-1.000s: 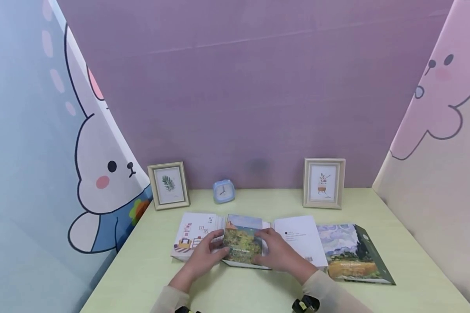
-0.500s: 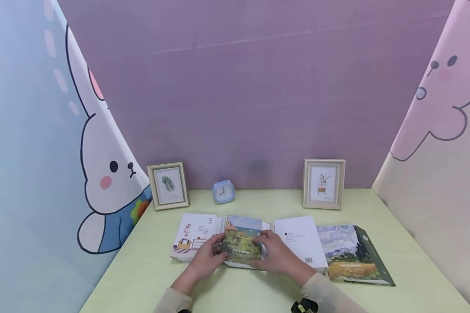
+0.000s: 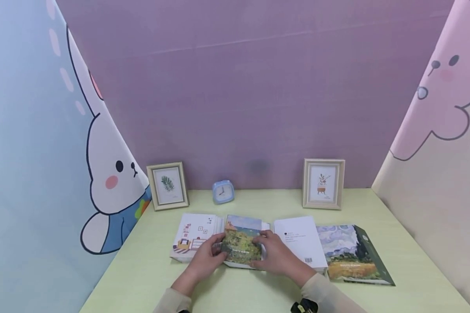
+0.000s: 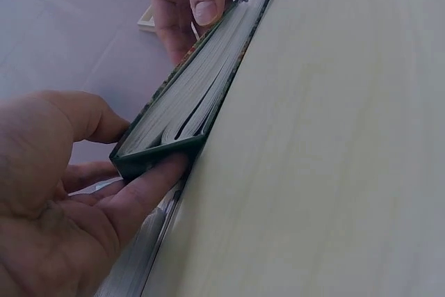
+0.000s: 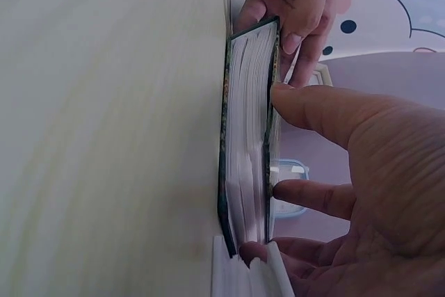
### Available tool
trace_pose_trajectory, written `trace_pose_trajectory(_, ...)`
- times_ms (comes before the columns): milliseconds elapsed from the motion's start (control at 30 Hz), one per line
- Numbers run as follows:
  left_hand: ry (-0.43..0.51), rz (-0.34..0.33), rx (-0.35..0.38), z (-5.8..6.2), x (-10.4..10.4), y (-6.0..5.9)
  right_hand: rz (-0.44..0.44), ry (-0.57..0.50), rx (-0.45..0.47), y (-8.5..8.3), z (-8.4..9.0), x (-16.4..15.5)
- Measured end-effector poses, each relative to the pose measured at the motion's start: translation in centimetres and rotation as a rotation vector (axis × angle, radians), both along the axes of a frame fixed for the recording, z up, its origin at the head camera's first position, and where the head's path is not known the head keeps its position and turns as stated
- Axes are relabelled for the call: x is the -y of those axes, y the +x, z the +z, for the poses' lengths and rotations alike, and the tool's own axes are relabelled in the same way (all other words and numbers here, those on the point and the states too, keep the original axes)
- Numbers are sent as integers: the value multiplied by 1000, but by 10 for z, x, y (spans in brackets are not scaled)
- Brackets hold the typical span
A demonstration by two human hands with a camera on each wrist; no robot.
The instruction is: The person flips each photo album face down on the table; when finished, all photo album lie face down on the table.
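A photo album point(image 3: 243, 243) with a painted garden-and-sea cover lies at the front middle of the table, between two white albums. My left hand point(image 3: 206, 258) grips its left side, the thumb on the cover and fingers against the green spine point(image 4: 153, 161) in the left wrist view. On the right side, my right hand point(image 3: 278, 257) holds it with thumb and index finger on the cover. Other right-hand fingers reach the page edges point(image 5: 247, 130) in the right wrist view. The white album with a room drawing point(image 3: 193, 237) is beside my left hand.
A white album with a barcode point(image 3: 301, 239) lies to the right, next to a larger landscape-cover album point(image 3: 352, 254). Behind stand a leaf picture frame point(image 3: 168, 186), a blue clock point(image 3: 223, 191) and a plant picture frame point(image 3: 323, 183). Fabric walls point(image 3: 235, 95) enclose the table.
Both hands shifted very slightly around the photo album in the first half second, and its front edge settled a little. Since then they look still.
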State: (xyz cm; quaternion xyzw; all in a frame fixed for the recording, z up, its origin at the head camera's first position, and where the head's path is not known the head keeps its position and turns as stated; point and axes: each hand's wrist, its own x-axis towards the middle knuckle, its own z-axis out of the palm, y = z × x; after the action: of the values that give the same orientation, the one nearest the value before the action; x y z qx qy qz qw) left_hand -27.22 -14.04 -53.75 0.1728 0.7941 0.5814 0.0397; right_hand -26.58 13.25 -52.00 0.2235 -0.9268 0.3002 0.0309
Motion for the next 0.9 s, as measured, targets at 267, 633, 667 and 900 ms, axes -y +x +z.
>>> trace_pose_trajectory(267, 21, 16, -34, 2, 0, -1, 6, -7, 8, 0, 1, -1)
trace_pose_trajectory(633, 27, 69, -71, 4, 1, -3, 23, -54, 50, -3, -2, -2)
trace_pose_trajectory(667, 39, 72, -70, 4, 0, -3, 26, -60, 53, -4, -1, -2)
trace_pose_trajectory(900, 137, 85, -39, 5, 0, -3, 47, -113, 77, -4, 2, -2)
